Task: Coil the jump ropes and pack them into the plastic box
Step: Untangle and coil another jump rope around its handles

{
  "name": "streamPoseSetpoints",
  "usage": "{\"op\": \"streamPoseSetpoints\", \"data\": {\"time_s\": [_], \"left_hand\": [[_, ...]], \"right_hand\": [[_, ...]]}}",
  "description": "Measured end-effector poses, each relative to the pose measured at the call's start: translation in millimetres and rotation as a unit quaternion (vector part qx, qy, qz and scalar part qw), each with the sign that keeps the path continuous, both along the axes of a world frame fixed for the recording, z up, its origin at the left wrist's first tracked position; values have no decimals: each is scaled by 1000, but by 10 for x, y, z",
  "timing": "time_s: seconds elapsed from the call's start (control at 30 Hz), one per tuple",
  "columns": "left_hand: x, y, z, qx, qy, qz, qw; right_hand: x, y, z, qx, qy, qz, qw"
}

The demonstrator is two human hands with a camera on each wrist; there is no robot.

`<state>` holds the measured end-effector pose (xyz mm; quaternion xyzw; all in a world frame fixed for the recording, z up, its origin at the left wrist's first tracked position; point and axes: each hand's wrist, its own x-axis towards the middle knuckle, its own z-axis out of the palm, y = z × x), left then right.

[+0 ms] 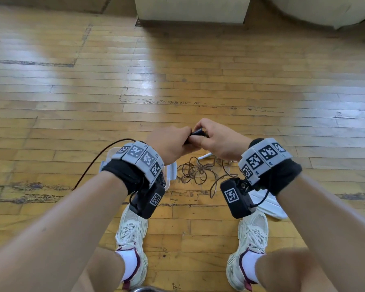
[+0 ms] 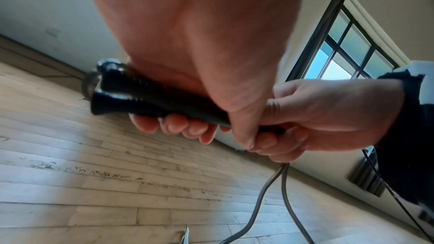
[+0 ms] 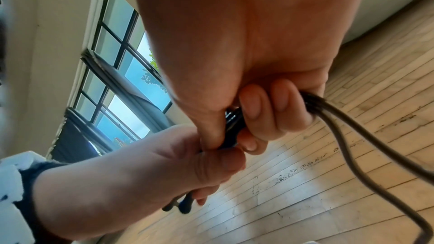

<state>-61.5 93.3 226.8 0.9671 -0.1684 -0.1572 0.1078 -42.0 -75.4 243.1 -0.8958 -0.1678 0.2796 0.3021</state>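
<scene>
Gripping a pair of black jump-rope handles held side by side, a person's left hand and right hand meet just above the wooden floor, both with fingers curled tight round the handles. Two strands of the grey rope trail down from the right fist, at about 5 o'clock from the grip. Below the hands, at 6 o'clock, a brown rope lies in a loose tangle on the boards. At 7 o'clock from the grip, mostly hidden behind the left wrist, sits the clear plastic box; what it holds cannot be made out. A white lid-like panel rests on the floor at 4 o'clock, by the right shoe. The job looks to be at an early stage: the held rope hangs uncoiled, the tangled one is untouched, and nothing can be seen packed.
</scene>
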Motion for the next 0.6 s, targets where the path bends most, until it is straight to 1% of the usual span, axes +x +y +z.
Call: {"op": "streamPoseSetpoints", "data": {"time_s": [0.07,0.1,0.23,0.3,0.4,0.6], "left_hand": [[12,4,52,-14,2,9,1000],[22,12,71,-15,-1,13,1000],[32,56,65,-1,-5,26,1000],[35,86,65,-6,-4,26,1000],[37,123,81,-16,-7,32,999],[28,120,133,-58,3,51,997]], "right_hand": [[49,-63,65,41,20,-25,999],[77,-103,97,46,18,-29,998],[159,-251,157,30,-23,-25,999],[185,-298,146,40,-29,-12,999],[200,-342,131,90,-18,-13,996],[217,-373,108,169,-38,-50,984]]}}
